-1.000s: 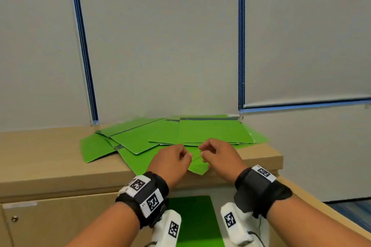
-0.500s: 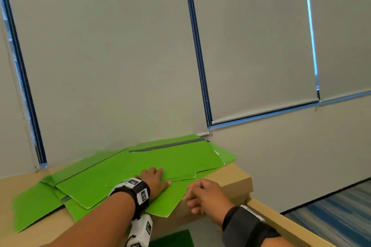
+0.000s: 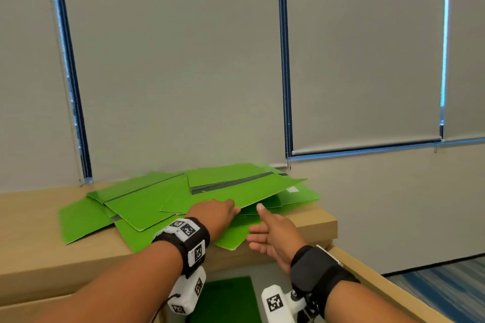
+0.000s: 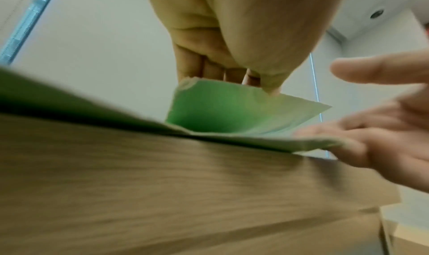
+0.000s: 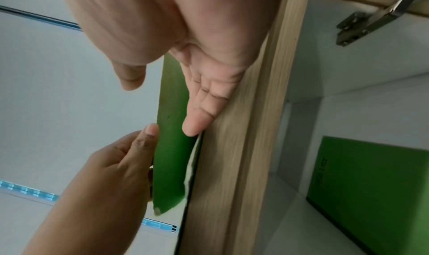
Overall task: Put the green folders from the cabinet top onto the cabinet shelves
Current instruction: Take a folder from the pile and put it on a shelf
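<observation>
head view: left hand (image 3: 215, 214) now pinches top folder's (image 3: 236, 194) front edge up off the pile, right hand (image 3: 273, 233) gone open-fingered, empty, beside it — pickup started.

Green folders (image 3: 147, 204): bright, uniform green, several with a dark grey strip along one edge; one carries a small white label at 3 o'clock of the pile; cabinet top (image 3: 29, 220): light tan wood grain; folder on the shelf (image 5: 371, 182): same green, faint dark lettering; wrist bands (image 3: 189, 241): black, with black-and-white square markers; blinds (image 3: 170, 60): plain grey, divided by dark blue strips; floor (image 3: 446, 288): blue and grey stripes.
</observation>
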### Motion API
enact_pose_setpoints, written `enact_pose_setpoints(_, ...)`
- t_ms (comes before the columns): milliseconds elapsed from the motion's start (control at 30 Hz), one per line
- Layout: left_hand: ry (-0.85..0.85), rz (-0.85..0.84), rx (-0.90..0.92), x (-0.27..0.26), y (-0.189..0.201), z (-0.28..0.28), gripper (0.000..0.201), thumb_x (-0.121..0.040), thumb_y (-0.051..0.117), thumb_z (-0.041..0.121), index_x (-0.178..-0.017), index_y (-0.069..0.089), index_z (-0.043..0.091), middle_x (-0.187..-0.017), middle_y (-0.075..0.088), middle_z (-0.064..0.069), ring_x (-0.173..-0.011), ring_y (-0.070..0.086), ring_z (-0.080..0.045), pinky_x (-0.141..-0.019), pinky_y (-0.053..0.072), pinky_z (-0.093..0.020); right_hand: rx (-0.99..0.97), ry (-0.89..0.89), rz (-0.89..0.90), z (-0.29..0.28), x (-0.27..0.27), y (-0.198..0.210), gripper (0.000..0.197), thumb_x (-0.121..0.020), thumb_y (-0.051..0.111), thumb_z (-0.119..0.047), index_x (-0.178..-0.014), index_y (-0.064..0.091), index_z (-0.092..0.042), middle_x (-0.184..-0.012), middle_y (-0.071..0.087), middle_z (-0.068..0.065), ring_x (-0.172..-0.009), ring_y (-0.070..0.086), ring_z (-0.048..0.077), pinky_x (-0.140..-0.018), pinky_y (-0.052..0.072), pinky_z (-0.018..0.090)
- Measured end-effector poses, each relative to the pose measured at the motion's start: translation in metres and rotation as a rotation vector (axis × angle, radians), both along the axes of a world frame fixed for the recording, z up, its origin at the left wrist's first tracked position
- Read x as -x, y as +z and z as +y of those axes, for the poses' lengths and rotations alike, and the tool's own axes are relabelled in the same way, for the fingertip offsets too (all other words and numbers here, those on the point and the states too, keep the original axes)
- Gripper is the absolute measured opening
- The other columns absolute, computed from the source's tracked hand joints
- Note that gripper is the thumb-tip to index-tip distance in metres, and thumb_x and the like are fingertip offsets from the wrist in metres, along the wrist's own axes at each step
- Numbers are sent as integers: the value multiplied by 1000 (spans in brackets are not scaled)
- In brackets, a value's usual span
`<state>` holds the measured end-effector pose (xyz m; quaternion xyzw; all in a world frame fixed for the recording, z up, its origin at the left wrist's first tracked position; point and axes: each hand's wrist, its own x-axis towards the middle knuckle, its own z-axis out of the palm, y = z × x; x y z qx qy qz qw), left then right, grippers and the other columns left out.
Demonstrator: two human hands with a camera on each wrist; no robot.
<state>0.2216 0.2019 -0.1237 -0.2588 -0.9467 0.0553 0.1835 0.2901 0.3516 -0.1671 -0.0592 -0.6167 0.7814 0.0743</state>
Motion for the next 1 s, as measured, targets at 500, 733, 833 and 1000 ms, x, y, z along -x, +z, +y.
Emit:
enact_pose_setpoints(500, -62, 6, -724, -49, 45, -123, 52, -100, 44, 35, -143, 38, 7, -147, 39, -11, -136, 37, -22, -110, 26, -26, 168, -74, 214, -38, -5, 66, 37, -87, 43, 10, -122, 48, 1, -121, 61, 28, -96, 62, 38, -91, 47, 66)
enact_pose_setpoints(733, -92, -35, -1110, -64, 78, -170, 57, -102, 39, 30, -152, 20, 10, -159, 22, -6, -146, 20, -16, -120, 14, -31, 119, 55, 358, -57, -30, 103, 27, -86, 39, 10, -96, 50, -13, -102, 59, 19, -99, 57, 35, -97, 44, 62)
enact_pose_setpoints(833, -107, 21, -1261, -78, 87, -181, 55, -102, 41, 28, -151, 23, 9, -151, 31, -8, -139, 32, -18, -111, 19, -21, 17, 50, 387, -68, -37, 112, 23, -84, 42, 8, -87, 47, -15, -95, 54, 16, -96, 52, 32, -94, 46, 55)
enact_pose_setpoints(1000, -173, -74, -1439, -90, 88, -198, 40, -91, 53, 41, -124, 53, 18, -124, 55, -11, -115, 55, -25, -105, 40, -42, -71, -23, 449, -79, -45, 119, 28, -67, 52, -3, -95, 53, -11, -97, 56, 16, -90, 53, 29, -83, 50, 54)
